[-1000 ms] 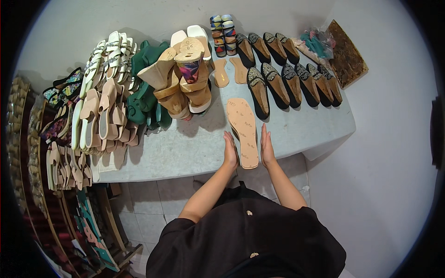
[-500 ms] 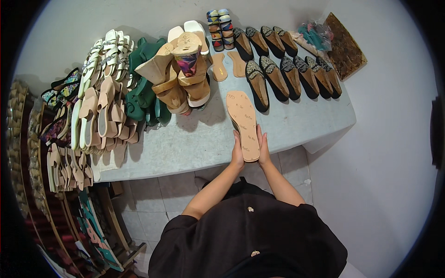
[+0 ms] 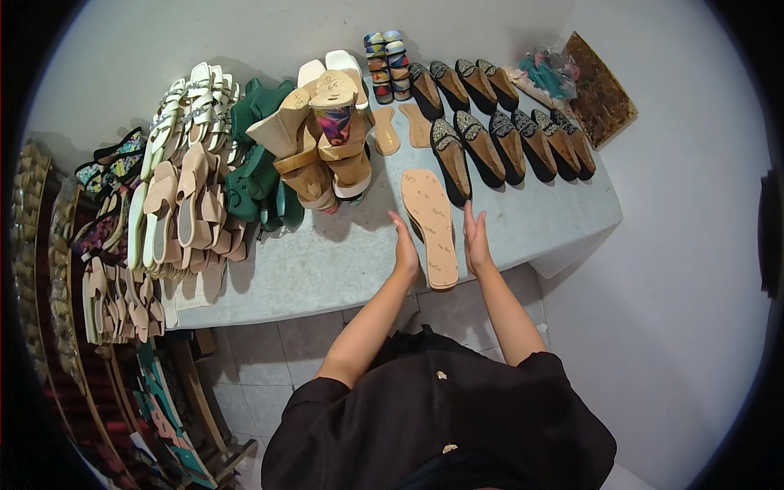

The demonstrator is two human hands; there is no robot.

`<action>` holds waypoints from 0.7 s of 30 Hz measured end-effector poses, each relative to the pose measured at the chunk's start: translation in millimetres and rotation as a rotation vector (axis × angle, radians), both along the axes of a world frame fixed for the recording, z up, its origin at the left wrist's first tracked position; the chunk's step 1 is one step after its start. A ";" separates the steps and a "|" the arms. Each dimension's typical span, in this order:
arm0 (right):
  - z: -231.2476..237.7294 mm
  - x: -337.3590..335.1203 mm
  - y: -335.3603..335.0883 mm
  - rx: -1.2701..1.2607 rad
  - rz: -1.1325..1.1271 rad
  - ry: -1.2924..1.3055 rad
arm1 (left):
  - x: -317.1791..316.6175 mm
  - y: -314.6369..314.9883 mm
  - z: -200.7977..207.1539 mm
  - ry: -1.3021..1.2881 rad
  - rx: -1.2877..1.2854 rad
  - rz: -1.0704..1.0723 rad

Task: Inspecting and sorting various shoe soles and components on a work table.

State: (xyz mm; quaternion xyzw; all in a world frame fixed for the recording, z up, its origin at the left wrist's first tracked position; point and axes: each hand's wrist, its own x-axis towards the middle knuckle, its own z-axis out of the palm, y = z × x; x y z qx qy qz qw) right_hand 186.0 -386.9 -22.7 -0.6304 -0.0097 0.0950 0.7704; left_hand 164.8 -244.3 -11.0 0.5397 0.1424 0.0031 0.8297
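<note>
A tan, sole-shaped stack of insoles [image 3: 434,233] with small dark print lies at the table's front edge, its near end reaching that edge. To its left is my left hand [image 3: 404,247], open with the fingers stretched forward and a small gap from the insoles. My right hand [image 3: 476,239] stands open on the other side, palm facing the stack and fingers straight. It holds nothing, and its fingertips are near the toe of a black loafer [image 3: 452,163] with a patterned upper.
Several black loafers [image 3: 539,151] line the table's right side [image 3: 563,208]. Two loose tan insoles [image 3: 386,133], multicoloured rolls [image 3: 388,69] and wedge sandals [image 3: 314,159] stand farther back. Beige slides [image 3: 192,204] and green shoes [image 3: 265,171] crowd the left. A brown board [image 3: 600,90] leans at the far right.
Both hands have let go of the insole stack and moved apart to either side. The stack now rests on the table, close to where it was held. The view has shifted slightly.
</note>
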 end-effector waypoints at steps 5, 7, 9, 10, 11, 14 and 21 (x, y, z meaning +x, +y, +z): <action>3.6 5.8 40.4 0.118 0.120 0.056 | 27.3 1.1 -66.0 -0.112 -0.202 -0.139; 9.1 1.5 39.6 0.201 0.080 0.092 | 26.4 -9.2 -64.6 0.022 0.009 -0.043; 11.1 1.6 36.6 0.177 0.081 0.069 | 27.3 -11.4 -62.2 0.033 0.029 -0.047; 15.2 1.5 37.6 0.183 0.093 0.093 | 27.9 -9.2 -64.4 0.050 0.052 -0.045; 19.2 1.0 38.7 0.189 0.106 0.118 | 28.7 -5.2 -66.7 0.041 0.053 -0.037; 26.6 -1.4 28.8 -0.031 0.019 0.090 | 25.6 0.9 -63.7 0.002 0.132 -0.065; 1.8 -23.9 17.4 0.034 0.006 0.041 | 0.7 5.7 -87.9 0.046 -0.104 -0.144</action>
